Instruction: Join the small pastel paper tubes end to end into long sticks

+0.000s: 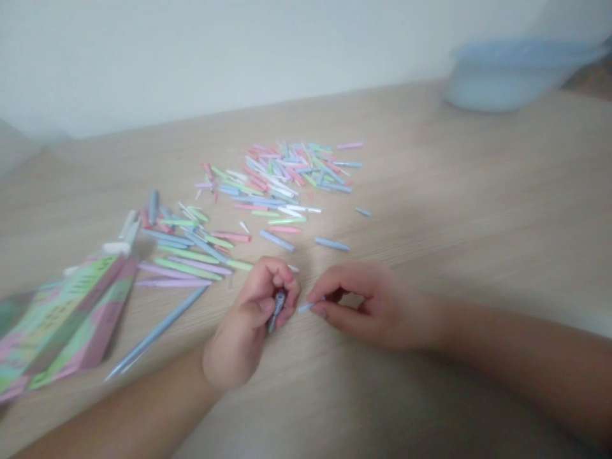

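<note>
**A:** What's the left hand (251, 312) doing?

**B:** It's curled nearly closed, fingers folded tightly around a small grey-blue paper piece (276, 311). The lower end pokes out below the fingers, but most of the piece is hidden, so I can't tell its exact shape.

**A:** And the right hand (373, 306)?

**B:** Much less closed. The thumb and forefinger come together in a pinch on a pale blue paper strip (306, 307), while the other fingers curve loosely behind them.

**A:** Are the two pieces touching?

**B:** The strip's tip sits just beside the left hand's fingers, but I can't tell whether it touches the grey-blue piece.

**A:** Where's everything else?

**B:** Both hands are above a pale wooden worktop (478, 191). Farther out lies a loose heap of narrow pastel paper strips (277, 182) in pink, green, blue and white. More strips trail from it toward the hands, with a few lying apart.

**A:** Anything beside the hands?

**B:** To the left, a long blue paper strip (157, 328) lies near a pink-and-green paper pack (62, 325), which runs off the edge of the view. A blurred pale blue plastic tub (507, 80) sits at the far right of the worktop, against a white wall (191, 57).
</note>
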{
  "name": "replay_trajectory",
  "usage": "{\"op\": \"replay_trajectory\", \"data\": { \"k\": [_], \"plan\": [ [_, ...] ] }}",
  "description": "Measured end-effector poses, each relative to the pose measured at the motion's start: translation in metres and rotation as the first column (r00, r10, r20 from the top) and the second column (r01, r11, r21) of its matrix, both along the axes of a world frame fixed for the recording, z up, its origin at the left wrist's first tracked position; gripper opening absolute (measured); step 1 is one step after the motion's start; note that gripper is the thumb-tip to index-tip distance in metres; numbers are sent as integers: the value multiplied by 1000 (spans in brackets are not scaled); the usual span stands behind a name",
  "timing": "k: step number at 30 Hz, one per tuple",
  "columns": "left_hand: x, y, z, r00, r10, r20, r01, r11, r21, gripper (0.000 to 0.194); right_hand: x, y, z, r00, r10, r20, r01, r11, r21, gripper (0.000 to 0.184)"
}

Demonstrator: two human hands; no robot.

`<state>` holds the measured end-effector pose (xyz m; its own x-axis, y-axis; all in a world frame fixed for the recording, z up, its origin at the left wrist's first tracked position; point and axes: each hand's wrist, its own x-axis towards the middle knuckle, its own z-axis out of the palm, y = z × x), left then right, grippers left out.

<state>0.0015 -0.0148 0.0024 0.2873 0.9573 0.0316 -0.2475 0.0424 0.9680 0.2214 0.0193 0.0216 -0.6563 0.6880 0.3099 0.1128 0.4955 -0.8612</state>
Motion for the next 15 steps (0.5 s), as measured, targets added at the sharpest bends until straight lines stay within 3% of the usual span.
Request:
{"op": "replay_trajectory", "data": {
  "k": [6, 9, 11, 13, 15],
  "plan": [
    [0, 12, -4, 999, 51, 13, -50, 995, -81, 22, 1, 2, -4, 999, -35, 15, 34, 997, 71, 10],
    [4, 16, -2, 983, 150, 105, -123, 966, -228, 16, 1, 4, -7, 999, -44, 20, 38, 970, 240, 9],
    [6, 18, 1, 957, 235, 171, -165, 924, -345, 20, 3, 5, -8, 998, -25, 60, -6, 886, 464, 9],
    [9, 19, 4, 932, 303, 199, -195, 882, -430, 19, 6, 3, -8, 991, -14, 134, -80, 743, 665, 12],
    [11, 19, 6, 914, 360, 189, -236, 848, -475, 17, 7, -1, -7, 979, -32, 200, -137, 625, 769, 16]
  ]
}}
